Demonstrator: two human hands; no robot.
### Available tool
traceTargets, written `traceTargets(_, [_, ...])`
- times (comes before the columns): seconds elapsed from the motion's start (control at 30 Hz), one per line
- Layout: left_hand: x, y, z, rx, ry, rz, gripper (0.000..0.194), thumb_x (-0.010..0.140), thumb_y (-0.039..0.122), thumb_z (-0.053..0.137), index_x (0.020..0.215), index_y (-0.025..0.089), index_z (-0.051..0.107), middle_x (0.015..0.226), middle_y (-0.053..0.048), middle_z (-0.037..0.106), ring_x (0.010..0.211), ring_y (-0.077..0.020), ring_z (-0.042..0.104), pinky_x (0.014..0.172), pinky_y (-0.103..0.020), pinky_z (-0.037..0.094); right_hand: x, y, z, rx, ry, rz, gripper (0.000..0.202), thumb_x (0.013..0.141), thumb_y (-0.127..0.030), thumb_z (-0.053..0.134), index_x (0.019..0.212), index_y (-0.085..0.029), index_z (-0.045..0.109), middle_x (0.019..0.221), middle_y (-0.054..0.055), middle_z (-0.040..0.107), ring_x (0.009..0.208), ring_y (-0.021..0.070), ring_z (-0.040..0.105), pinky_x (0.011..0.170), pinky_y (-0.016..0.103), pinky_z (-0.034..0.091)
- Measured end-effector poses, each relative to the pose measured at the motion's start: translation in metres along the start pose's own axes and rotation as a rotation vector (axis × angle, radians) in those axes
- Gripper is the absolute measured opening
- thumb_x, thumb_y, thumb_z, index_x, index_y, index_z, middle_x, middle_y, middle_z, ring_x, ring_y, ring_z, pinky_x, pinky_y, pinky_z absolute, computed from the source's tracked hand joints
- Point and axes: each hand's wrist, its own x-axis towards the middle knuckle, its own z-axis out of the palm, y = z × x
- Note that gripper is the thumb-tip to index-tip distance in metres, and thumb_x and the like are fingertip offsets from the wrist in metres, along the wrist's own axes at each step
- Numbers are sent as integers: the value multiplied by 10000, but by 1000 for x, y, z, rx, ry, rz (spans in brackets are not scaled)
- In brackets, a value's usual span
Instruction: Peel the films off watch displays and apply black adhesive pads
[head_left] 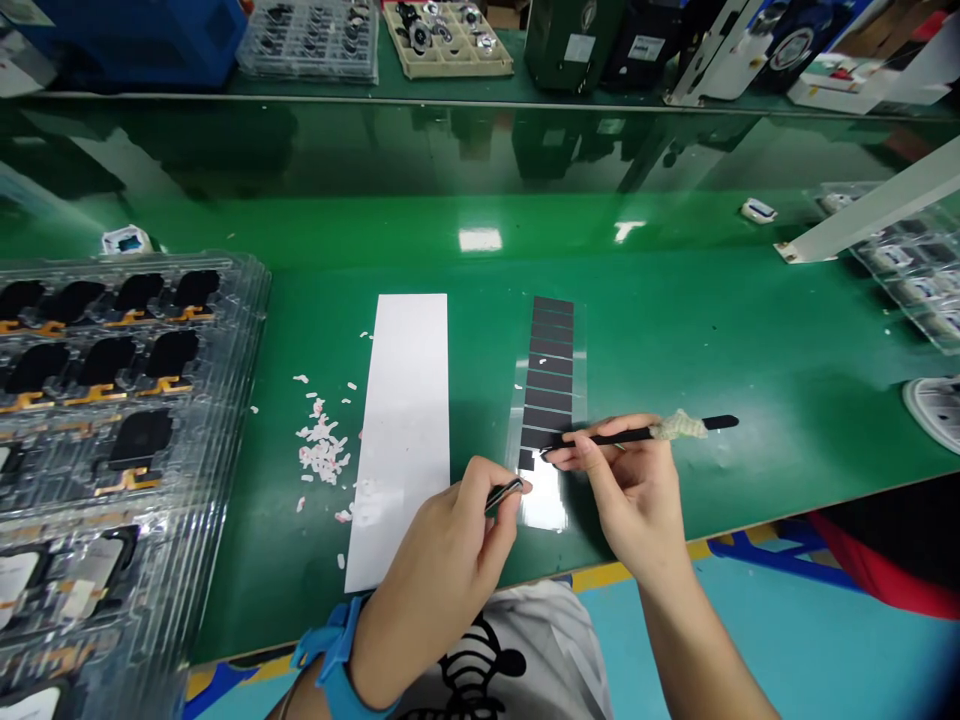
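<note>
Head view: right fingers pinch black tweezers touching dark strip sheet.

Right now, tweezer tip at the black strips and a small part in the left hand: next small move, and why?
Probably lift the bottom black piece off the clear liner. The right hand holds the tweezers with the tip at the lowest of the black strips, where a small piece sits apart. The left hand pinches a small dark part just beside it.

Open green mat ahead, stacked trays crowding left, white bar far right
</note>
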Motion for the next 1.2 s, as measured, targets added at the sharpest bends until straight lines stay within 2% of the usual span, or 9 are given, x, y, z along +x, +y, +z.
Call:
traceTargets(0.17, [0, 1, -1, -47, 4, -54, 100, 1035, 315, 410, 1037, 244, 481, 894, -10, 689, 680, -158, 641, 569, -263, 459, 4, -7, -2, 92, 4, -55, 243, 890, -248, 712, 956, -234, 479, 838, -6, 732, 638, 147, 753, 576, 240, 640])
traceTargets(0.27, [0, 2, -3, -94, 37, -44, 71, 1019, 296, 456, 1035, 248, 506, 854, 15, 687, 645, -135, 612, 560, -241, 438, 2, -15, 1, 138, 14, -123, 207, 898, -162, 689, 958, -227, 502, 835, -1, 740, 683, 133, 760, 608, 203, 638])
traceTargets(0.43, [0, 2, -8, -206, 132, 1, 139, 1016, 267, 493, 1106, 268, 599, 885, 20, 698, 740, -116, 636, 645, -210, 475, -15, -34, 25, 273, -51, -227, 167, 948, -100, 580, 992, -243, 508, 877, -11, 688, 862, 180, 774, 699, 290, 684])
traceTargets(0.6, [-7, 1, -14, -317, 143, -55, 229, 1054, 292, 416, 1208, 276, 585, 766, 35, 664, 651, -92, 603, 610, -175, 471, -22, -43, 47, 304, -70, -285, 202, 946, -67, 556, 994, -257, 506, 884, -15, 653, 883, 156, 760, 678, 260, 685])
traceTargets(0.7, [-10, 3, -21, -361, 158, -75, 243, 1045, 273, 424, 1216, 272, 597, 743, 33, 667, 647, -97, 600, 592, -168, 475, -19, -42, 55, 336, -104, -281, 213, 948, -55, 541, 998, -258, 499, 887, -17, 644, 878, 154, 757, 708, 284, 690])
traceTargets(0.87, [-6, 1, -30, -491, 268, -90, 169, 922, 203, 608, 1055, 197, 711, 857, -26, 742, 650, -107, 593, 590, -191, 497, -16, -42, 65, 368, -142, -240, 197, 956, -75, 540, 1002, -261, 494, 893, -22, 634, 884, 140, 752, 699, 260, 686])
traceTargets(0.97, [-4, -4, -33, -564, 321, -76, 128, 878, 212, 665, 962, 169, 751, 770, -27, 729, 543, -93, 514, 518, -200, 463, -15, -45, 70, 410, -139, -229, 184, 966, -91, 536, 1010, -264, 492, 900, -20, 633, 872, 132, 750, 695, 257, 686])
traceTargets(1.07, [-4, -6, -34, -541, 352, -28, 140, 912, 236, 637, 882, 168, 755, 737, -19, 708, 486, -79, 445, 526, -218, 459, -15, -49, 76, 430, -110, -250, 180, 968, -106, 541, 1023, -271, 495, 893, -17, 629, 849, 143, 753, 698, 286, 694])
traceTargets(1.2, [-7, -5, -33, -387, 386, 30, 227, 983, 256, 537, 1020, 186, 749, 882, -59, 738, 646, -139, 589, 647, -263, 512, -17, -53, 85, 393, -113, -339, 201, 955, -91, 548, 1021, -274, 498, 877, -6, 642, 854, 162, 755, 679, 306, 700])
